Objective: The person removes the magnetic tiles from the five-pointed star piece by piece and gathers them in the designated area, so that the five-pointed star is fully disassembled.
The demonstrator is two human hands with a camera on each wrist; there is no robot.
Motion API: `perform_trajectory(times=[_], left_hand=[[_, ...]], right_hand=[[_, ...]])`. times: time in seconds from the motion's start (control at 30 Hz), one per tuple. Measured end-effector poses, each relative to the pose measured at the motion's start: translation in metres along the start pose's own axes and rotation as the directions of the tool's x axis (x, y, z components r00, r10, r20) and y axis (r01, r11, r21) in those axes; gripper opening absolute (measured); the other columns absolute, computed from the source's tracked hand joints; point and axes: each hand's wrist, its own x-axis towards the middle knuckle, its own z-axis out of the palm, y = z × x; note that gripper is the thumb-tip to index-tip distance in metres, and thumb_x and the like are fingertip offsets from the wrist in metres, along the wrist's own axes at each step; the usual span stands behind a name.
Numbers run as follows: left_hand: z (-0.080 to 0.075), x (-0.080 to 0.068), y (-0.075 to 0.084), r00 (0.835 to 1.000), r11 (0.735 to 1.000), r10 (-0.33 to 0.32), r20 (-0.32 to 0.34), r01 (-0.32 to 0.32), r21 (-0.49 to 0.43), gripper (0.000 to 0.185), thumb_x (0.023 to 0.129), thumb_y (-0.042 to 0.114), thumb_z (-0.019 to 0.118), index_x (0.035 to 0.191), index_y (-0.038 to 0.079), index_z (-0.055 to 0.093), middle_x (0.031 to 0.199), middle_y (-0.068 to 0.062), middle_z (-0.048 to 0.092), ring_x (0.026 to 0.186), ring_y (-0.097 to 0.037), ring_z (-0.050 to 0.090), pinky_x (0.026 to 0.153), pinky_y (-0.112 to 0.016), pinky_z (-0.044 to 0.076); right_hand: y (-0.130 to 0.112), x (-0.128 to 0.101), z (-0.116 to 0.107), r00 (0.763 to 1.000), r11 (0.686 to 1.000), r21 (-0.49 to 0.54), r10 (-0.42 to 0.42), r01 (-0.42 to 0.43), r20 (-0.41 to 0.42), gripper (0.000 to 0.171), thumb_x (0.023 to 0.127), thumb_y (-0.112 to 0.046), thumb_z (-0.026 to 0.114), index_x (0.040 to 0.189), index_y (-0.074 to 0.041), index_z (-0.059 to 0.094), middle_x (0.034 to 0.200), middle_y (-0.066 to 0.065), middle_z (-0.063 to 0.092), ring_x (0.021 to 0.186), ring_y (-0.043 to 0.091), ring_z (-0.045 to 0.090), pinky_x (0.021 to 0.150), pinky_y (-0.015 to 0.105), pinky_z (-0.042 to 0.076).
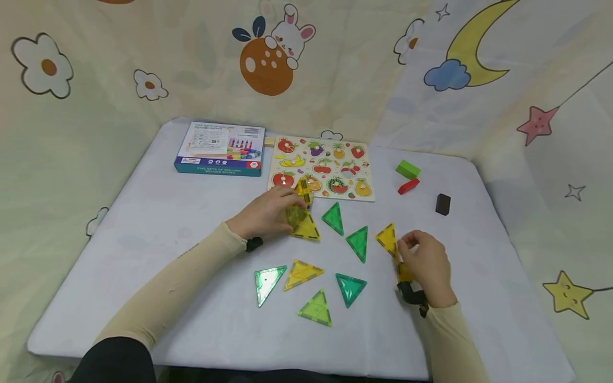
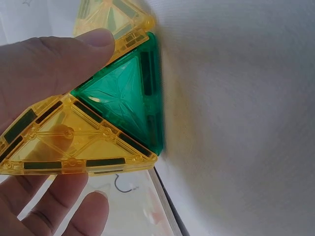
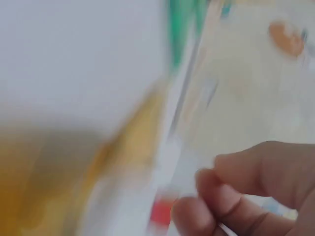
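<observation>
My left hand (image 1: 265, 213) grips a joined cluster of magnetic triangle tiles, thumb on one side and fingers on the other. A green tile (image 2: 118, 98) sits between yellow tiles (image 2: 74, 140) in that cluster, close over the table. On the right, my right hand (image 1: 428, 263) hovers with fingers bent and nothing visible between them. Beside its fingertips lies a yellow triangle tile (image 1: 388, 239); another yellow tile (image 1: 404, 272) is partly hidden by the hand and its wrist camera. The right wrist view is blurred.
Loose triangle tiles lie mid-table, among them green (image 1: 357, 243), yellow (image 1: 303, 274) and lime (image 1: 317, 308) ones. Behind are a fruit puzzle board (image 1: 323, 170) and a boxed set (image 1: 219, 149). Green (image 1: 408, 169), red (image 1: 408, 186) and dark (image 1: 442, 204) blocks lie at right.
</observation>
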Motion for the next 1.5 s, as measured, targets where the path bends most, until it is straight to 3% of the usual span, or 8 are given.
perform_trajectory(times=[0.1, 0.2, 0.33, 0.5, 0.83, 1.03, 1.27, 1.5], left_hand=[[-0.001, 0.0, 0.002, 1.0, 1.0, 0.003, -0.01, -0.003, 0.009, 0.053, 0.078, 0.018, 0.093, 0.125, 0.022, 0.069, 0.133, -0.002, 0.064, 0.128, -0.024, 0.054, 0.119, -0.045, 0.045], [-0.001, -0.001, 0.003, 1.0, 1.0, -0.005, -0.019, 0.006, 0.012, 0.054, 0.076, 0.018, 0.094, 0.125, 0.022, 0.07, 0.131, -0.003, 0.064, 0.127, -0.024, 0.055, 0.118, -0.045, 0.046], [0.0, -0.003, 0.006, 1.0, 1.0, -0.018, -0.026, 0.018, 0.015, 0.055, 0.076, 0.018, 0.094, 0.125, 0.021, 0.07, 0.13, -0.003, 0.065, 0.126, -0.024, 0.056, 0.117, -0.045, 0.047], [0.001, -0.006, 0.009, 0.999, 0.999, -0.002, -0.05, 0.004, 0.034, 0.054, 0.075, 0.017, 0.095, 0.123, 0.019, 0.07, 0.127, -0.003, 0.066, 0.122, -0.023, 0.058, 0.114, -0.043, 0.05], [0.004, -0.003, 0.013, 0.999, 0.999, 0.016, -0.048, -0.014, 0.041, 0.054, 0.074, 0.02, 0.096, 0.121, 0.018, 0.07, 0.126, -0.002, 0.067, 0.119, -0.022, 0.061, 0.112, -0.043, 0.051], [0.004, -0.003, 0.01, 0.998, 0.999, 0.005, -0.056, -0.002, 0.053, 0.054, 0.074, 0.022, 0.096, 0.121, 0.02, 0.07, 0.127, -0.001, 0.067, 0.119, -0.022, 0.06, 0.112, -0.043, 0.051], [0.004, -0.005, 0.009, 0.998, 0.999, 0.004, -0.067, -0.001, 0.041, 0.055, 0.073, 0.021, 0.096, 0.121, 0.019, 0.071, 0.128, -0.004, 0.067, 0.119, -0.024, 0.061, 0.109, -0.045, 0.054], [0.006, -0.002, 0.009, 0.997, 0.999, 0.015, -0.078, -0.013, 0.03, 0.055, 0.071, 0.02, 0.097, 0.12, 0.02, 0.071, 0.126, -0.003, 0.068, 0.116, -0.023, 0.062, 0.107, -0.044, 0.055]], right_hand=[[-0.039, 0.012, 0.018, 0.988, 0.985, 0.103, -0.146, 0.14, 0.051, 0.017, 0.1, -0.02, 0.066, 0.104, -0.005, 0.072, 0.093, 0.012, 0.072, 0.064, 0.018, 0.053, 0.054, 0.026, 0.043], [-0.079, 0.023, 0.038, 0.956, 0.961, 0.161, -0.249, 0.225, 0.153, 0.019, 0.101, -0.022, 0.067, 0.112, -0.008, 0.073, 0.098, 0.009, 0.075, 0.07, 0.017, 0.057, 0.06, 0.026, 0.046], [-0.117, 0.03, 0.059, 0.929, 0.957, 0.151, -0.279, 0.248, 0.243, 0.03, 0.1, -0.027, 0.068, 0.123, -0.008, 0.071, 0.106, 0.008, 0.077, 0.068, 0.015, 0.06, 0.058, 0.026, 0.047], [-0.134, 0.033, 0.073, 0.93, 0.947, 0.208, -0.291, 0.247, 0.222, 0.024, 0.097, -0.02, 0.072, 0.117, -0.006, 0.074, 0.095, 0.009, 0.078, 0.066, 0.014, 0.061, 0.055, 0.024, 0.046], [-0.125, 0.029, 0.072, 0.934, 0.938, 0.232, -0.303, 0.257, 0.188, 0.017, 0.097, -0.018, 0.073, 0.11, -0.008, 0.075, 0.089, 0.006, 0.076, 0.061, 0.012, 0.057, 0.054, 0.025, 0.045], [-0.106, 0.027, 0.055, 0.936, 0.926, 0.277, -0.31, 0.257, 0.166, 0.017, 0.098, -0.018, 0.072, 0.111, -0.009, 0.074, 0.093, 0.007, 0.075, 0.059, 0.014, 0.051, 0.055, 0.025, 0.042], [-0.05, 0.04, 0.01, 0.994, 0.961, 0.263, -0.097, 0.08, 0.053, 0.024, 0.101, -0.019, 0.065, 0.12, -0.005, 0.071, 0.102, 0.015, 0.073, 0.065, 0.019, 0.051, 0.055, 0.024, 0.041], [0.004, 0.035, -0.021, 0.996, 0.977, 0.21, 0.056, -0.041, -0.065, 0.03, 0.102, -0.022, 0.063, 0.122, -0.001, 0.07, 0.104, 0.022, 0.075, 0.067, 0.016, 0.054, 0.054, 0.025, 0.04]])
